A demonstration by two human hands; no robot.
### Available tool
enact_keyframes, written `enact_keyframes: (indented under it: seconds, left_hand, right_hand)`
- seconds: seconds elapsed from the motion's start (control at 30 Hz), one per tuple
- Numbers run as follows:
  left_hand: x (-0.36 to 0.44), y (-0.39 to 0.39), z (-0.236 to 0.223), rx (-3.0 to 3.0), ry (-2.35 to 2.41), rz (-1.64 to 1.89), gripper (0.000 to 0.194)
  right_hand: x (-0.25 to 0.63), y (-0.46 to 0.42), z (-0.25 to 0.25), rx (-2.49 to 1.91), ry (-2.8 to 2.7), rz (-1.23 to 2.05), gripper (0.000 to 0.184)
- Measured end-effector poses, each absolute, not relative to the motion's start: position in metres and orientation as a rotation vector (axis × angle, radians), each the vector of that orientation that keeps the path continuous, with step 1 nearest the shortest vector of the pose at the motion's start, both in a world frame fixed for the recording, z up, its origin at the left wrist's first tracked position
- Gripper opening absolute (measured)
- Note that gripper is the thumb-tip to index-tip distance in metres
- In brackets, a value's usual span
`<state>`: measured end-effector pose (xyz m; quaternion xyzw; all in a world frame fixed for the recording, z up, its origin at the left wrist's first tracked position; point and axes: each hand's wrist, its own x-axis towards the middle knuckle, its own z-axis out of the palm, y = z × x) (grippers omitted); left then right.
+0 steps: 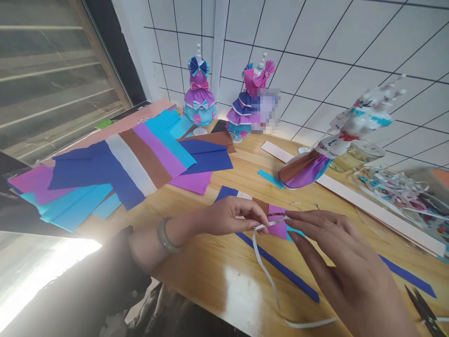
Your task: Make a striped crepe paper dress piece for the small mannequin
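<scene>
My left hand (229,215) pinches one end of a thin white ribbon (270,281) above the wooden table (245,182). The ribbon hangs down and curls toward the near table edge. My right hand (336,252) meets the left at the same ribbon end, fingers touching it. Under both hands lies a small striped paper piece (277,228) of blue, white, brown, purple and teal. A long blue paper strip (280,269) lies beneath the ribbon. A jade-coloured bangle (164,234) sits on my left wrist.
Coloured paper sheets (115,173) fan out at the left. Two dressed mini mannequins (199,91) (247,105) stand by the tiled wall. A mannequin with a paper skirt (315,164) lies tipped at right, beside a long white strip (368,206), a ribbon heap (396,187) and scissors (423,309).
</scene>
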<state>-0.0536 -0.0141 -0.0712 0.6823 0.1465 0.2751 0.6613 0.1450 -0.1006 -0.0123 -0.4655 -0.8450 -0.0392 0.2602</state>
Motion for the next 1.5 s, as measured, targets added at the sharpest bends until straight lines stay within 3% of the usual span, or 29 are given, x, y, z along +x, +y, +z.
enact_keyframes:
  seconds: [0.43, 0.67, 0.8, 0.97, 1.3, 1.5]
  left_hand:
    - [-0.055, -0.014, -0.073, 1.783, 0.329, 0.652, 0.021]
    - [-0.051, -0.017, -0.065, 1.644, 0.536, 0.731, 0.023]
    - [-0.047, -0.025, -0.069, 1.756, 0.575, 0.724, 0.035]
    - [-0.044, -0.026, -0.077, 1.95, 0.624, 0.846, 0.01]
    - [-0.046, -0.025, -0.073, 1.849, 0.61, 0.759, 0.011]
    - [-0.052, -0.016, -0.067, 1.744, 0.711, 0.711, 0.009]
  right_hand:
    - [0.148, -0.099, -0.027, -1.291, -2.319, 0.233, 0.011]
    - [0.151, -0.105, -0.032, -1.332, -2.261, -0.016, 0.012]
    - [0.146, -0.105, -0.034, -1.328, -2.265, -0.084, 0.01]
    - [0.145, -0.106, -0.035, -1.331, -2.274, -0.1, 0.008]
    - [0.149, -0.106, -0.04, -1.38, -2.248, -0.155, 0.013]
    - [0.163, -0.112, -0.041, -1.518, -2.138, 0.013, 0.013]
